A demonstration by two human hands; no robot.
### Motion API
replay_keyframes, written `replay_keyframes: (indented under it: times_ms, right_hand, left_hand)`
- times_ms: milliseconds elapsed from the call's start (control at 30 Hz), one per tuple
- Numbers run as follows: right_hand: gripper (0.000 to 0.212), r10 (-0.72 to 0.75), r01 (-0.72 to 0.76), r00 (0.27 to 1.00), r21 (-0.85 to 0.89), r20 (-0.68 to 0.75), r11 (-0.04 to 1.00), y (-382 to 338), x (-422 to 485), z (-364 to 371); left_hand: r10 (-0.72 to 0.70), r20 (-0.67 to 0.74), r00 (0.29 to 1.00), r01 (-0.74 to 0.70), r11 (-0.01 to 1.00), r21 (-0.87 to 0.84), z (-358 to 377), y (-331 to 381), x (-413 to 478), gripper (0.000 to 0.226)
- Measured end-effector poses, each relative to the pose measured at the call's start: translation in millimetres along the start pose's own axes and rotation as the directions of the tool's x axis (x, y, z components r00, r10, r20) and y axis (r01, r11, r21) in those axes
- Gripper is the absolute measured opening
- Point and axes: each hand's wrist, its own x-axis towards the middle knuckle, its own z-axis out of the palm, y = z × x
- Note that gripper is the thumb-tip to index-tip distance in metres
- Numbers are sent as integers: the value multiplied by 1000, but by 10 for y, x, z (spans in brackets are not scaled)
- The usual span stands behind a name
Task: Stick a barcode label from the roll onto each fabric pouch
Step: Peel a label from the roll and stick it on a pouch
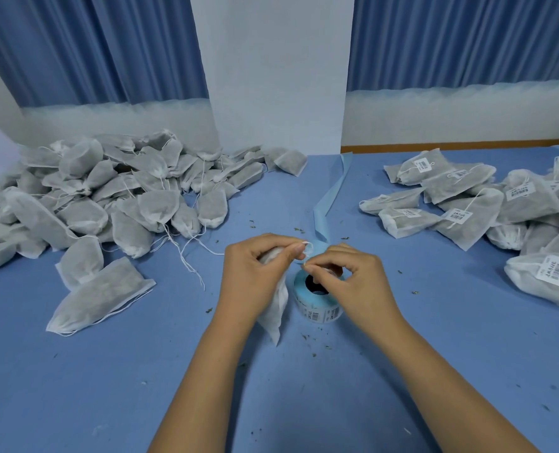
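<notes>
Holding a white non-woven fabric pouch (273, 313) above the table, the left hand (255, 276) has its fingers curled round the pouch's upper part, and the body of the pouch hangs down below the palm. Left thumb and forefinger also pinch a loop of the thin white drawstring (309, 248) at the pouch mouth.

The right hand (353, 279) is just beside the left, fingers curled, thumb and forefinger tips pressed together on the lower end of the same drawstring. The pinch point is small, so I cannot tell whether anything else is held there.

The roll of barcode labels on a pale blue core (320, 305) lies flat on the blue table surface (304, 403), directly under the right fingertips and just to the right of the hanging pouch. Printed barcodes show on its outer turn. A pale blue backing strip (332, 194) runs from the roll away toward the far edge of the table.

To the left lies a large heap of grey-white filled pouches without labels (108, 197), strings trailing. To the right lies a second heap of the same pouches carrying white barcode labels (500, 204).

Small green crumbs (252, 226) are scattered over the table. Behind hang blue pleated curtains (91, 44) on either side of a white wall panel (271, 60).
</notes>
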Motion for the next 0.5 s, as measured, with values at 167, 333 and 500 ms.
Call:
replay_keyframes:
  times_ms: [167, 333, 500]
  right_hand:
    - [13, -7, 5, 998, -25, -66, 1000, -8, -14, 15]
    - [15, 43, -34, 994, 93, -101, 995, -31, -22, 9]
    - [18, -29, 15, 983, -78, -179, 997, -9, -32, 24]
  left_hand:
    - [4, 39, 999, -4, 1000, 11, 13, 1, -11, 8]
    - [-5, 85, 996, 4, 1000, 13, 49, 7, -29, 12]
    - [-115, 120, 986, 124, 990, -64, 100, 34, -23, 25]
